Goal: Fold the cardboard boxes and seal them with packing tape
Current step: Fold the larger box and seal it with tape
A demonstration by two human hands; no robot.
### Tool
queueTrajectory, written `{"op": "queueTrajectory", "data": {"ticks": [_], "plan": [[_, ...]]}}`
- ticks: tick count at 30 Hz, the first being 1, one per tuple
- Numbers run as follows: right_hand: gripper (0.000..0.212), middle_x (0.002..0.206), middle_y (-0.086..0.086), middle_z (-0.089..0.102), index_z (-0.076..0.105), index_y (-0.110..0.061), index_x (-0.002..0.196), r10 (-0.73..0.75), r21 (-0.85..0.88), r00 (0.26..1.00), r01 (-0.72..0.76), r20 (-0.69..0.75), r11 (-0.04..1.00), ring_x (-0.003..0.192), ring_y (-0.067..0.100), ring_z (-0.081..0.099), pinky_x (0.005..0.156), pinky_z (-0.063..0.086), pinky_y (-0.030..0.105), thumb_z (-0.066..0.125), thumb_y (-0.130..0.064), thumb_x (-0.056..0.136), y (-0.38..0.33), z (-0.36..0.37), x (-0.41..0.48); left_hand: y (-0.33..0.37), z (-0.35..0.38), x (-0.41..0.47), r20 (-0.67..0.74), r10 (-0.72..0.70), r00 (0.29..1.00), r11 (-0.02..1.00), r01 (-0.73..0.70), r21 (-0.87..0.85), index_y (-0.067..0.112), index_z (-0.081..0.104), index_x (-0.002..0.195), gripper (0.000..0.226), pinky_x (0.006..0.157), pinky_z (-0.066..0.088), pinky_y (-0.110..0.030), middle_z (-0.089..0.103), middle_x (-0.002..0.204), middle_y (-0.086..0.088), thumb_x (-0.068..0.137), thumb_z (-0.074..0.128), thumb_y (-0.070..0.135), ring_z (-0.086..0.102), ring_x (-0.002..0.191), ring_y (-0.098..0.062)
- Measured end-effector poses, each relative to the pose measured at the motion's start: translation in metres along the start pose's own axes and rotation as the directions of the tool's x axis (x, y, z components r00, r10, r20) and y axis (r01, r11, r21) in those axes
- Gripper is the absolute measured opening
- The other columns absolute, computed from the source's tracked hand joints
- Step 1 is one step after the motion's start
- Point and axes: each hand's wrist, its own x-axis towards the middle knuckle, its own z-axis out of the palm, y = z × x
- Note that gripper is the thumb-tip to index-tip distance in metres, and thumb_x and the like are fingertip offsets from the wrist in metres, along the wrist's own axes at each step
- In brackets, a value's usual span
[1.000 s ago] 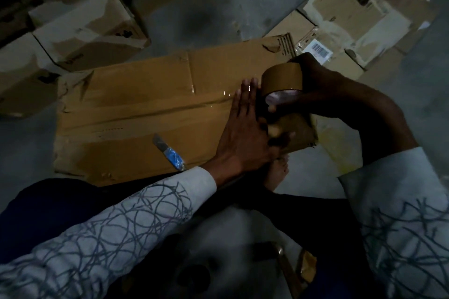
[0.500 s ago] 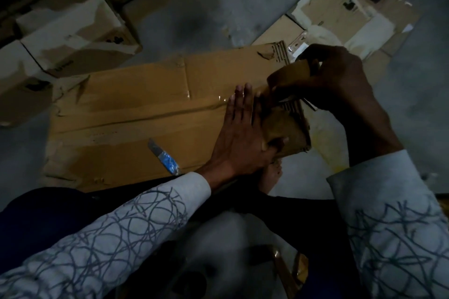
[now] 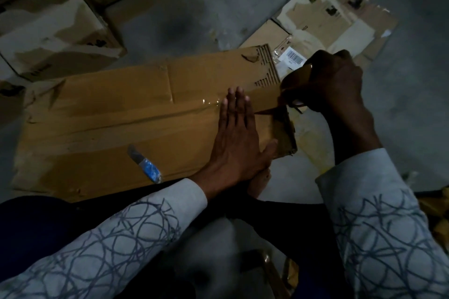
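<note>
Pressing flat, our left hand (image 3: 239, 138) pins the tape strip (image 3: 264, 98) to the cardboard box (image 3: 109, 116) near its right edge, fingers (image 3: 239, 109) straight and together. The strip follows the box's long centre seam, running rightward from them to the tape roll (image 3: 297, 77), which our right hand (image 3: 332, 82) grips with curled fingers at that edge. Being nearer, that hand should carry the strip over, we judge. A blue cutter (image 3: 145, 165) lies by the near edge.
</note>
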Motion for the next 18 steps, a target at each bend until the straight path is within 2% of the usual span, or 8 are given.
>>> {"op": "queueTrajectory", "data": {"ticks": [2,5,10,14,16,18], "plan": [[0.048,0.121,0.021,0.050,0.062,-0.013,0.113,0.001,0.011,1.000,-0.001,-0.016,1.000,0.112,0.042,0.050,0.099,0.038,0.041,0.079,-0.025,0.070,0.004,0.004,0.003,0.008,-0.002,0.009,-0.030,0.062,0.998,0.998,-0.063,-0.030,-0.008,-0.004,0.153,0.099,0.122,-0.005,-0.050,-0.016,0.160,-0.027,0.087,0.022,0.062,-0.021,0.148,-0.038],[0.048,0.122,0.021,0.051,0.063,-0.016,0.116,0.006,0.036,1.000,-0.005,-0.021,0.999,0.115,0.044,0.050,0.097,0.040,0.041,0.077,-0.028,0.072,0.005,0.008,0.008,0.023,0.005,0.020,-0.071,0.157,0.985,0.983,-0.163,-0.083,-0.003,0.001,0.155,0.095,0.123,-0.004,-0.048,-0.008,0.163,-0.022,0.093,0.037,0.060,-0.014,0.151,-0.033],[0.036,0.117,0.021,0.057,0.065,-0.010,0.114,-0.046,-0.013,0.997,0.045,-0.064,0.999,0.117,0.039,0.050,0.106,0.035,0.044,0.068,-0.028,0.084,0.001,0.013,0.013,0.043,0.020,0.014,-0.131,0.048,0.990,0.991,-0.063,-0.115,0.000,0.009,0.156,0.094,0.122,0.003,-0.052,0.002,0.164,-0.020,0.093,0.036,0.065,-0.005,0.152,-0.033],[0.045,0.124,0.022,0.051,0.063,-0.013,0.119,-0.015,0.029,1.000,0.016,-0.017,0.999,0.118,0.043,0.049,0.101,0.038,0.041,0.071,-0.033,0.080,0.002,0.013,0.013,0.054,0.016,0.020,-0.126,-0.044,0.991,0.987,0.024,-0.160,-0.003,0.009,0.155,0.101,0.120,0.004,-0.055,0.005,0.163,-0.023,0.085,0.045,0.061,-0.004,0.152,-0.037],[0.052,0.127,0.023,0.047,0.059,-0.014,0.124,0.009,0.079,1.000,-0.011,0.018,0.997,0.120,0.044,0.047,0.099,0.040,0.040,0.075,-0.028,0.077,0.004,0.013,0.013,0.060,0.011,0.020,-0.141,-0.086,0.986,0.973,0.052,-0.226,-0.005,0.006,0.155,0.102,0.121,0.005,-0.052,0.001,0.163,-0.023,0.086,0.046,0.060,-0.007,0.152,-0.036],[0.061,0.132,0.023,0.043,0.052,-0.014,0.132,0.045,0.137,0.998,-0.051,0.047,0.989,0.123,0.044,0.045,0.103,0.040,0.041,0.077,-0.027,0.077,0.005,0.013,0.012,0.061,0.014,0.021,-0.170,-0.096,0.981,0.976,0.059,-0.208,-0.004,0.001,0.155,0.105,0.123,0.005,-0.048,-0.003,0.163,-0.022,0.086,0.048,0.059,-0.010,0.152,-0.033]]}}
